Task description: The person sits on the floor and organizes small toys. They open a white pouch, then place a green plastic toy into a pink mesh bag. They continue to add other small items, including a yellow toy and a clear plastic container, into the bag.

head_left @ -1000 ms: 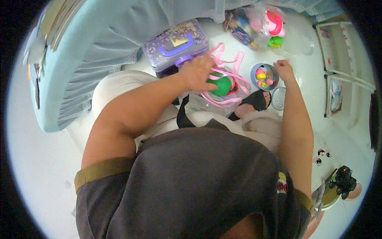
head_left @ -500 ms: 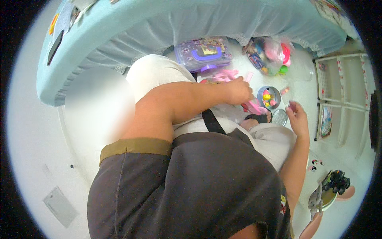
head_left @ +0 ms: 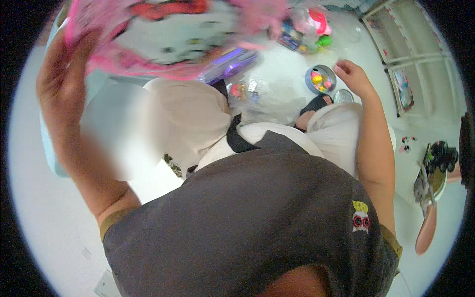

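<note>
My left hand (head_left: 64, 84) is raised at the upper left, its fingers closed on the edge of a pink bag (head_left: 183, 34) that has a white cat face and a red bow. The bag is smeared by motion and hides part of the purple case behind it. My right hand (head_left: 352, 76) hovers with loosely bent fingers and nothing visible in them. Closest to it is a round tin (head_left: 316, 85) with small yellow and pink toys inside. The tin's silver lid (head_left: 343, 96) lies beside my foot.
A purple case (head_left: 230, 64) stands on the floor at the far side. Clear plastic bags (head_left: 262, 101) lie between my legs, and a bag of colourful toys (head_left: 309, 29) sits farther back. White shelves (head_left: 410, 54) stand at the right, above a bin with a black toy vehicle (head_left: 441, 156).
My left hand has swung up and left from the floor, lifting the pink bag. My right hand has shifted slightly up and left in the picture. My view has shifted too.
</note>
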Available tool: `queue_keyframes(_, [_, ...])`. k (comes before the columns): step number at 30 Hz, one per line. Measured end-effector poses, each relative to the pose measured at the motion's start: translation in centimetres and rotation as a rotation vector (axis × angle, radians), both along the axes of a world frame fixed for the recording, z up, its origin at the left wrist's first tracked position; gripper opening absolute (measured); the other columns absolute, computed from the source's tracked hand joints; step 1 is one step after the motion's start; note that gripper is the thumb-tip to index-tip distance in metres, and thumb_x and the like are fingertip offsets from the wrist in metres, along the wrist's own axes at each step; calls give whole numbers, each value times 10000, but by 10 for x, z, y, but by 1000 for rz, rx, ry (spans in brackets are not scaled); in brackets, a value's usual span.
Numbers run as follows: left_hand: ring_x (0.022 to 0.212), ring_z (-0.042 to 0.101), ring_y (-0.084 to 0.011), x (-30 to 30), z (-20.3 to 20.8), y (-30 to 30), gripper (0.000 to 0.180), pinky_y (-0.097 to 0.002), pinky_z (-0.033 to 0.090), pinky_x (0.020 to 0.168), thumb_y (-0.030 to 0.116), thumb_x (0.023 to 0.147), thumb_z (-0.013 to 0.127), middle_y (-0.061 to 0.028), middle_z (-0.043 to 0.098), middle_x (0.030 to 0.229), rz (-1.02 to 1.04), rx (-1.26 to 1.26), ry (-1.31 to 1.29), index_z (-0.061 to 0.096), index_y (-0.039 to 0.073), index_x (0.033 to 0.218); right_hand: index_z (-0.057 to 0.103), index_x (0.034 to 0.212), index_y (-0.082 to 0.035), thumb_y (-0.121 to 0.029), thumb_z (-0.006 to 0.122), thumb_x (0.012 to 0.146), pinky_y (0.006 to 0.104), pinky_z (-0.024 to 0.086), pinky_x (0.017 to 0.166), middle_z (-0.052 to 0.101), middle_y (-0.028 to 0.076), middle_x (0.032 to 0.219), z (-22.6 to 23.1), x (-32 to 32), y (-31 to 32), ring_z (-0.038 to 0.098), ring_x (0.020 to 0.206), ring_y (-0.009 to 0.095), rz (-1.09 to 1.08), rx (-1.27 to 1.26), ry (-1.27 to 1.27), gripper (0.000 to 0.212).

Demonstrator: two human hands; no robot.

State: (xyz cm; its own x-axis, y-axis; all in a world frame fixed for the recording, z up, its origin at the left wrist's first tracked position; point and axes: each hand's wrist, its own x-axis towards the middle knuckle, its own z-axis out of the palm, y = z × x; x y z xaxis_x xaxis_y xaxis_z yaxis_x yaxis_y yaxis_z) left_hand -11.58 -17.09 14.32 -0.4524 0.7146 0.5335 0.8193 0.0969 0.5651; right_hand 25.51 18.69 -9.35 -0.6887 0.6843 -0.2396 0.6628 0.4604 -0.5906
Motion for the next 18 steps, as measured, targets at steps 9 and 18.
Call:
queue_keyframes(9, [813, 553, -114, -142, -77, -52, 239, -250, 433, 744, 185, 866, 559, -60, 625, 889, 212, -552, 219, 583, 53, 1064, 574, 1062, -13, -318, 616, 786, 319, 460, 795, 620, 140, 971, 1, -2, -7, 591, 889, 232, -45, 1, -65, 413])
queue_keyframes(18, [816, 586, -263, -146, -223, -88, 157, -366, 445, 714, 143, 860, 503, -167, 591, 892, 180, -721, 227, 587, 38, 941, 569, 1067, -13, -328, 608, 795, 321, 460, 794, 616, 156, 972, -8, 16, -6, 591, 892, 238, -46, -5, -100, 418])
